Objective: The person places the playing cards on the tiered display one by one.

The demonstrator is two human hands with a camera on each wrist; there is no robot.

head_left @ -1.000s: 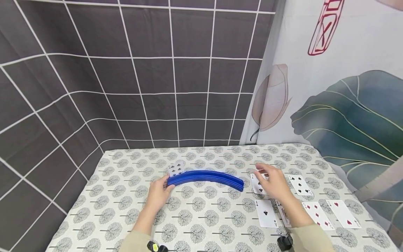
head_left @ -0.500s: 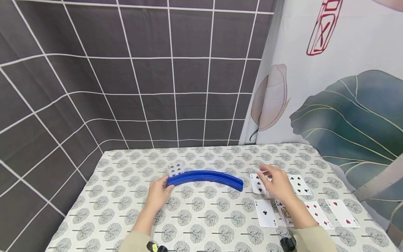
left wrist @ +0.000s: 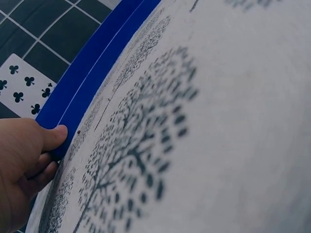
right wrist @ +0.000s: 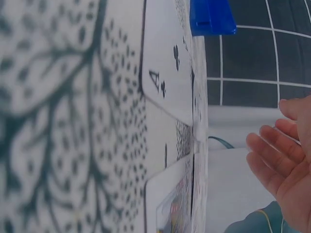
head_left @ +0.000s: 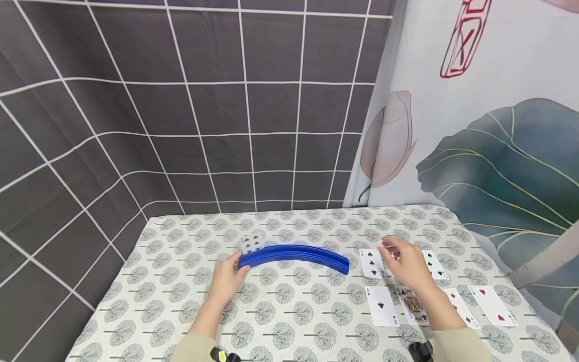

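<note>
My left hand [head_left: 226,279] grips the left end of a curved blue playing-card holder [head_left: 294,253], its thumb on the near face in the left wrist view. A clubs card [left wrist: 24,87] stands in the holder's left end. Over the back row of cards on the right hovers my right hand [head_left: 409,264], fingers loosely bent and nothing held. In the right wrist view its fingers are apart from the cards. Under it lies a mostly hidden card with red marks; beside it are a clubs card [head_left: 370,264] and a spades card [head_left: 435,264].
In the front row lie an ace of clubs [head_left: 381,306], a picture card [head_left: 412,305], a diamonds card [head_left: 461,309] partly behind my forearm, and a two of hearts [head_left: 492,305]. A tree-patterned cloth [head_left: 289,332] covers the table. Curtains hang behind.
My right hand has shifted rightward above the back row, uncovering more of the clubs card and the picture card. The left hand and the card holder have stayed in place.
</note>
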